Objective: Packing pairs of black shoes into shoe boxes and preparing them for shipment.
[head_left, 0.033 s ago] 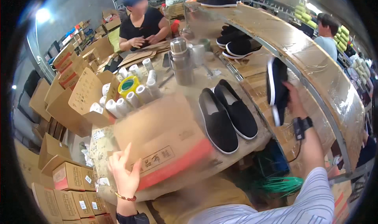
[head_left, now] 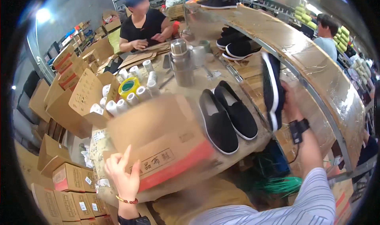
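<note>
My right hand (head_left: pixel 291 104) grips a black slip-on shoe (head_left: pixel 272 90) with a white sole, held upright over the right side of the workbench. Whether a second shoe sits behind it, I cannot tell. My left hand (head_left: pixel 123 171) is at the near left corner of a brown shoebox (head_left: pixel 158 126) with a red band, index finger and thumb stretched apart. The box looks blurred. To its right, a left shoe (head_left: pixel 219 124) and a right shoe (head_left: pixel 236 110) lie side by side on the bench, black with white soles, toes toward me.
Behind the box stand several white rolls (head_left: pixel 132 99), a yellow tape roll (head_left: pixel 128 87) and a steel thermos (head_left: pixel 182 65). More black shoes (head_left: pixel 239 47) rest under a raised shelf (head_left: pixel 301 47) at right. Cartons (head_left: pixel 69 177) are stacked at left. A co-worker (head_left: pixel 140 27) faces me across the bench.
My right hand has moved slightly left with the shoe, which now shows more of its sole. The shoebox and my left hand have shifted a little to the left.
</note>
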Demonstrator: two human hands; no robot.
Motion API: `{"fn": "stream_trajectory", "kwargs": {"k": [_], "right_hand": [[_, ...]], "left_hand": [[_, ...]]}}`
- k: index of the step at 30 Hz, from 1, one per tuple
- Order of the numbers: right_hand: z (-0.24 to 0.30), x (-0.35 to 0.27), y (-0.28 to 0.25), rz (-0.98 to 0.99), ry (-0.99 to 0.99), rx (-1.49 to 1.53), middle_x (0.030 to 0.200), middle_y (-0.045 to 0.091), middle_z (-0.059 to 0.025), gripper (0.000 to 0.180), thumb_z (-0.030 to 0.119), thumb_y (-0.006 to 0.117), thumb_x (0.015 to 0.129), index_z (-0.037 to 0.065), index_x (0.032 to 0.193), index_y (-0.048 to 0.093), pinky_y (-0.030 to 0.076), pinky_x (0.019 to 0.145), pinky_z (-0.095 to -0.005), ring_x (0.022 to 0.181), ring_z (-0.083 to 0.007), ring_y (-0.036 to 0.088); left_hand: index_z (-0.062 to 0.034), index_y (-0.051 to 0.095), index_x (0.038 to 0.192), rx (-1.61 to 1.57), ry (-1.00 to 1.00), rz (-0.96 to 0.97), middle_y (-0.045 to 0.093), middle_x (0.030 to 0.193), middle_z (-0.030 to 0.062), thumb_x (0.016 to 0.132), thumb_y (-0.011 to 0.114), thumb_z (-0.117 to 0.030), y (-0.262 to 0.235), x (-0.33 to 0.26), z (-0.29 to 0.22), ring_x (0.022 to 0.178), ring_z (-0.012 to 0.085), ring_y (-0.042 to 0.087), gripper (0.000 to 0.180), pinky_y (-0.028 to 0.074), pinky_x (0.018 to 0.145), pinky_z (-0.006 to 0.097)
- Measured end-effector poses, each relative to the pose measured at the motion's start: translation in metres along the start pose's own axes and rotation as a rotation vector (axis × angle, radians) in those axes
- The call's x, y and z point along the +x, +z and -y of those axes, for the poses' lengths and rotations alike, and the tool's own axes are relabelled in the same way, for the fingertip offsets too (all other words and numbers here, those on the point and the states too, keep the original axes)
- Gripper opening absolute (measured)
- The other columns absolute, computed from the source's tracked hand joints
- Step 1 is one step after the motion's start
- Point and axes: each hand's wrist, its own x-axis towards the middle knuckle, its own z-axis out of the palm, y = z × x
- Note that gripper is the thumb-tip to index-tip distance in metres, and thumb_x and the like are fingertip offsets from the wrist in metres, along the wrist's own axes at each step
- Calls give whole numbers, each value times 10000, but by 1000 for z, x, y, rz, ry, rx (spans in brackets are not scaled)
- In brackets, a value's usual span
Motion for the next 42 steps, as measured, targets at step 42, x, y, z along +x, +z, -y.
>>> {"fn": "stream_trajectory", "kwargs": {"k": [42], "right_hand": [[-112,-56,353,682,-1107,-887,769,643,-89,47,64,672,693,83,729,648,482,671,-370,759,-277,612]], "left_hand": [[-65,671,852,-146,-87,-318,561,980,99,711,711,-86,-26,-3,104,913,243,544,148,441,840,336]]}}
